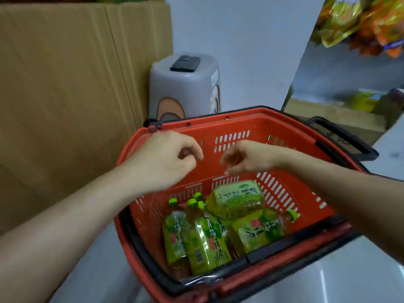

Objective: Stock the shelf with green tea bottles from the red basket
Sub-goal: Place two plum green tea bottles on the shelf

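A red basket (240,127) with black handles sits on the floor in front of me. Several green tea bottles (203,239) with green caps and green labels lie in its bottom, some stacked across others. My left hand (161,158) hovers above the basket's far left part, fingers loosely curled and holding nothing. My right hand (247,158) hovers beside it at the middle, fingers also loosely curled and empty. Both hands are well above the bottles and apart from them.
A tall cardboard box (72,88) stands at the left. A grey plastic stool (185,86) is behind the basket against a white wall. Snack bags (360,22) hang on a shelf at the upper right, with more goods on a lower shelf (341,110).
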`<state>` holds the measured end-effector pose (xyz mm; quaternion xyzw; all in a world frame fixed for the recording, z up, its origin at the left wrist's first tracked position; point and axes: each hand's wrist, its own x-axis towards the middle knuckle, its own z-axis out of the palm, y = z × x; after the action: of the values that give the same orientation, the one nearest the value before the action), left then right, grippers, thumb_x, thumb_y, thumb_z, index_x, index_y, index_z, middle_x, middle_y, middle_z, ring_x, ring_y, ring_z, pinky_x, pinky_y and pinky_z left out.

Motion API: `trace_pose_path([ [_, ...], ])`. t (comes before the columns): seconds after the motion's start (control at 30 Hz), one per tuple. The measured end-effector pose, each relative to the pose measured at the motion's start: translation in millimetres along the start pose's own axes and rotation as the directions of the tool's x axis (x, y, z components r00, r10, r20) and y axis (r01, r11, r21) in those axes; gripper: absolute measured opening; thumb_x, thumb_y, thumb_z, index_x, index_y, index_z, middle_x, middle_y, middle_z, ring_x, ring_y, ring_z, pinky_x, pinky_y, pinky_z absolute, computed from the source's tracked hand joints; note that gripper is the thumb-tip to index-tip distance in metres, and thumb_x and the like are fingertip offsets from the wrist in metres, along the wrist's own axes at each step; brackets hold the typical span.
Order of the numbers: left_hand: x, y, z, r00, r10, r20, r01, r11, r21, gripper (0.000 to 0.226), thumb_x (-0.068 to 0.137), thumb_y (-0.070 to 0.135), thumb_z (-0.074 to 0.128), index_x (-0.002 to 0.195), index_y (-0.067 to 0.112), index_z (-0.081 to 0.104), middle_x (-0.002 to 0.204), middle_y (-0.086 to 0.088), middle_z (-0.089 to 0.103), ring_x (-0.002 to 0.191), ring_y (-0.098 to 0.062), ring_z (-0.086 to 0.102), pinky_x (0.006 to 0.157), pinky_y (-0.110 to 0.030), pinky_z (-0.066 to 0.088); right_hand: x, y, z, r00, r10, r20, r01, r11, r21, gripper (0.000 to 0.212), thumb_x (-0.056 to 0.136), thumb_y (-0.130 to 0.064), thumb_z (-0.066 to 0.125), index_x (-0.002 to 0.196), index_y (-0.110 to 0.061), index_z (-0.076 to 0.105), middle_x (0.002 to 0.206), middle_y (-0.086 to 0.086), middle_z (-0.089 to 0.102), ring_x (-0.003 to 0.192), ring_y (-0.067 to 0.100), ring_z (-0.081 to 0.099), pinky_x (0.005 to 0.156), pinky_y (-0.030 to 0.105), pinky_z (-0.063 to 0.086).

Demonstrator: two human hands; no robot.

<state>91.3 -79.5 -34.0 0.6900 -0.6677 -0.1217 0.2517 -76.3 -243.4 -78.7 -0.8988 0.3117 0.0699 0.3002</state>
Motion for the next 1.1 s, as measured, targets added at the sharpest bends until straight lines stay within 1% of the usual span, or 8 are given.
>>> trace_pose_path([
  [0.17, 46.9, -18.8, 89.7, 0.928, -0.159, 0.338, 0.069, 0.962, 0.263, 0.021, 0.086, 0.02, 0.054, 0.097, 0.016, 0.071, 0.102, -0.004, 0.071, 0.095, -0.024, 0.064, 0.081, -0.034, 0.053, 19.7, 28.3, 35.5, 0.988, 0.076, 0.132, -0.066, 0.995, -0.077, 0.062, 0.085, -0.036, 0.07, 0.139, -0.017, 0.047, 0.124, 0.003, 0.063, 0.111, 0.019, 0.061, 0.095, 0.026, 0.045],
  [0.33, 59.6, -54.3, 165.0, 0.682, -0.408, 0.607, 0.132, 0.885, 0.446, 0.043, 0.1, 0.031, 0.042, 0.128, 0.0, 0.05, 0.133, -0.017, 0.054, 0.117, -0.033, 0.055, 0.087, -0.036, 0.045, 35.7, 46.6, 67.6, 0.864, 0.208, 0.459, -0.108, 0.966, -0.235, 0.085, 0.09, -0.031, 0.064, 0.152, -0.037, 0.007, 0.155, 0.01, 0.032, 0.113, 0.026, 0.06, 0.092, 0.041, 0.055],
  [0.43, 60.9, -71.2, 184.4, 0.572, -0.503, 0.647, 0.3, 0.863, 0.406, 0.05, 0.099, 0.037, 0.042, 0.133, 0.0, 0.048, 0.136, -0.014, 0.052, 0.121, -0.031, 0.052, 0.097, -0.036, 0.042, 36.8, 42.7, 59.5, 0.872, 0.195, 0.449, -0.102, 0.969, -0.224, 0.083, 0.092, -0.033, 0.062, 0.152, -0.038, 0.005, 0.158, 0.008, 0.027, 0.118, 0.025, 0.055, 0.093, 0.039, 0.053],
  [0.63, 71.8, -90.0, 172.1, 0.644, -0.612, 0.459, 0.612, 0.772, 0.173, 0.023, 0.081, 0.018, 0.074, 0.101, 0.008, 0.07, 0.098, -0.008, 0.068, 0.077, -0.022, 0.066, 0.053, -0.031, 0.056, 39.9, 46.0, 53.7, 0.927, 0.126, 0.352, -0.127, 0.992, -0.018, 0.09, 0.088, -0.037, 0.065, 0.154, -0.03, 0.004, 0.156, 0.01, 0.03, 0.121, 0.03, 0.055, 0.088, 0.038, 0.057],
  [0.77, 89.3, -48.8, 131.5, 0.869, -0.327, 0.37, 0.337, 0.941, 0.041, 0.026, 0.074, 0.013, 0.079, 0.099, 0.019, 0.073, 0.095, 0.002, 0.07, 0.084, -0.013, 0.063, 0.074, -0.024, 0.051, 39.8, 50.7, 58.3, 0.929, 0.099, 0.357, -0.15, 0.982, 0.118, 0.109, 0.076, -0.048, 0.074, 0.154, -0.029, 0.001, 0.16, 0.004, 0.024, 0.143, 0.025, 0.031, 0.111, 0.033, 0.032],
  [0.87, 96.1, -38.0, 92.5, 0.949, -0.248, 0.196, 0.288, 0.934, -0.213, 0.026, 0.074, 0.006, 0.077, 0.094, 0.023, 0.074, 0.099, 0.003, 0.071, 0.095, -0.01, 0.064, 0.086, -0.027, 0.051, 37.6, 52.2, 56.8, 0.94, 0.015, 0.341, -0.163, 0.897, 0.411, 0.09, 0.073, -0.036, 0.081, 0.146, -0.031, 0.029, 0.142, -0.002, 0.052, 0.129, 0.018, 0.05, 0.107, 0.036, 0.04],
  [0.97, 92.1, -48.7, 76.3, 0.93, -0.365, 0.037, 0.326, 0.774, -0.543, 0.028, 0.079, -0.002, 0.071, 0.09, 0.023, 0.072, 0.099, -0.001, 0.071, 0.094, -0.014, 0.066, 0.077, -0.03, 0.055, 38.5, 48.1, 42.4, 0.994, 0.024, 0.104, -0.083, 0.785, 0.614, 0.07, 0.066, -0.039, 0.082, 0.128, -0.025, 0.053, 0.114, -0.004, 0.071, 0.101, 0.014, 0.069, 0.087, 0.031, 0.055],
  [1.1, 94.2, -40.8, 83.7, 0.912, -0.404, 0.067, 0.242, 0.399, -0.884, 0.044, 0.083, 0.009, 0.069, 0.125, 0.015, 0.058, 0.111, -0.006, 0.068, 0.099, -0.016, 0.066, 0.084, -0.03, 0.054, 35.3, 48.1, 22.3, 0.991, 0.049, -0.127, 0.051, 0.732, 0.679, 0.065, 0.062, -0.036, 0.081, 0.121, -0.018, 0.062, 0.103, 0.003, 0.075, 0.089, 0.017, 0.074, 0.083, 0.031, 0.058],
])
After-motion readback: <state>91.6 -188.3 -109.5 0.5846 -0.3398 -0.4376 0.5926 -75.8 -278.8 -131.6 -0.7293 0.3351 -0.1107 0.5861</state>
